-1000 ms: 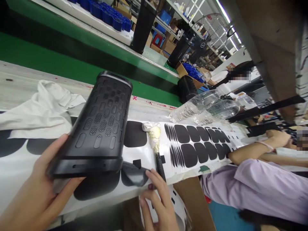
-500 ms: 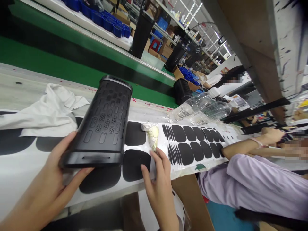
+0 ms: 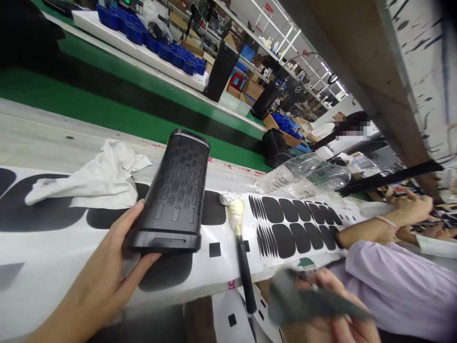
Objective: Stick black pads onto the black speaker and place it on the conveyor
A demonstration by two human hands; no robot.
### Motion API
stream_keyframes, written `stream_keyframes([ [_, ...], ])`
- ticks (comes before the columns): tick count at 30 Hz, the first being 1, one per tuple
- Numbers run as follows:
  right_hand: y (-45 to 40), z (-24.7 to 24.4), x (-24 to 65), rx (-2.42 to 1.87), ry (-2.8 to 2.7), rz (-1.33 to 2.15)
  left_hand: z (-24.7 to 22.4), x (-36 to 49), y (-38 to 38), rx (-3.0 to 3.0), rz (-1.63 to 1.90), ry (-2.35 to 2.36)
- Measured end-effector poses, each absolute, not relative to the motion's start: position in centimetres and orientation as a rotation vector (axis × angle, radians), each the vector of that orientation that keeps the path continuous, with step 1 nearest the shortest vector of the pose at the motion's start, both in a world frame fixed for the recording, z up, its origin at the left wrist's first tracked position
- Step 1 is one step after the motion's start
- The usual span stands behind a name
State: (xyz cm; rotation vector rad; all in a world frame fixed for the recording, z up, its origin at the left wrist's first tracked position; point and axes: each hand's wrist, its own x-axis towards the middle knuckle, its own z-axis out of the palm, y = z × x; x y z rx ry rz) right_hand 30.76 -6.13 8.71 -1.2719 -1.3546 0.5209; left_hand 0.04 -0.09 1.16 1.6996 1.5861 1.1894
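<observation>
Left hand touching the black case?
Touching: the head view shows the left hand cupping the lower end of the black case, with fingers and thumb against it.

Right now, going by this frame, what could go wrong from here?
The dark pad in the right hand is blurred but looks floppy, so it might fold and stick to itself. The black case fills the left hand, leaving that hand little spare. The whitish lump sits close to the black pads and could smear them. The black-handled tool pokes past the sheet, so it could get knocked.
</observation>
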Motion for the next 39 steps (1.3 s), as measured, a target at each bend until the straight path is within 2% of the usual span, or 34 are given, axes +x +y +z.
stream_keyframes([
  [4, -2.8, 6.6, 22.8, -1.027, -1.348, 0.826, 1.7, 0.5, -0.2, 1.552, 1.219, 1.586],
  [8, -0.7, 3.2, 16.6, -1.142, -1.444, 1.099, 1.6, 0.0, 0.1, 1.440, 1.052, 1.636],
  [11, 0.0, 1.7, 15.1, -1.080, -1.355, 1.164, 1.8, -1.0, 0.7, 1.429, 0.898, 1.589],
  [13, 0.5, 2.1, 15.0, -1.021, -1.260, 1.119, 2.9, -1.2, 0.9, 1.459, 0.985, 1.552],
  [19, 2.1, 9.3, 15.2, -1.160, -1.014, 0.943, 8.0, 0.0, 2.7, 1.888, 1.302, 1.610],
  [23, 3.2, 13.2, 14.6, -1.106, -0.958, 0.940, 8.7, 0.0, 6.1, 2.316, 1.703, 1.319],
  [28, 5.7, 15.1, 14.5, -1.132, -1.127, 0.766, 11.3, -1.3, 8.3, 2.146, 1.540, 1.295],
  [34, 9.9, 20.8, 18.5, -1.027, -1.049, 0.416, 16.4, -2.9, 9.8, 1.806, 1.651, 1.555],
  [36, 10.3, 23.1, 19.5, -0.954, -1.083, 0.453, 16.9, -3.2, 10.2, 1.689, 1.671, 1.572],
  [39, 10.0, 25.3, 19.2, -0.893, -1.214, 0.685, 16.2, -3.4, 10.1, 1.674, 1.702, 1.601],
])
